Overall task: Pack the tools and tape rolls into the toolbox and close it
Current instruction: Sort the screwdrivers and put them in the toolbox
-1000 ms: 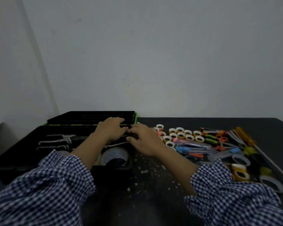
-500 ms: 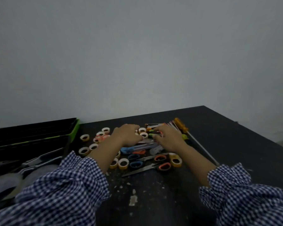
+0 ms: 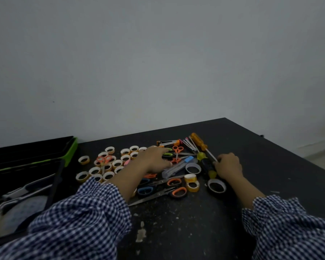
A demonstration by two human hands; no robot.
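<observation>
- Many tape rolls [image 3: 117, 163] and scissors [image 3: 159, 192] lie loose on the table [image 3: 186, 231], to the right of the open toolbox [image 3: 71, 149].
- The left hand [image 3: 154, 158] rests on the pile with fingers fairly straight and holds nothing visible.
- The right hand [image 3: 228, 166] curls beside a black and yellow screwdriver [image 3: 206, 166]; whether it really grips cannot be told.
- If too much is gathered at once, rolls may slip out and roll off the table edge.

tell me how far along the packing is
Done: a few grey-handled tools lie in the open toolbox. In hand: left hand and right hand rest on what's unpacked. Left: small tape rolls, scissors, screwdrivers, then shutting it.
</observation>
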